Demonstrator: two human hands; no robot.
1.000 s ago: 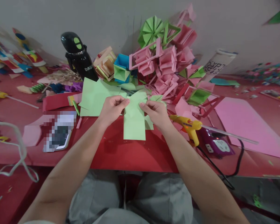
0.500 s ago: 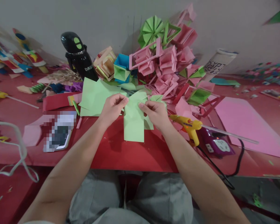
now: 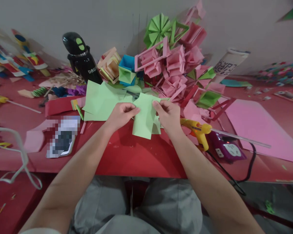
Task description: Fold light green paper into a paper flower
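A light green sheet of paper is held up over the red table, slightly tilted. My left hand pinches its left edge between thumb and fingers. On the opposite edge, my right hand grips it the same way, near the upper right. Behind it, more green paper pieces lie on the table, partly hidden by the sheet and my right hand. Larger green sheets rest just beyond my left hand.
A yellow glue gun lies right of my right hand, beside a purple power socket. Folded pink paper shapes pile up at the back. A black bottle and a phone are on the left; pink card lies right.
The green sheet has tilted, and its lower edge has risen. My right hand has shifted slightly right; my left hand sits a little lower and further right along the edge.
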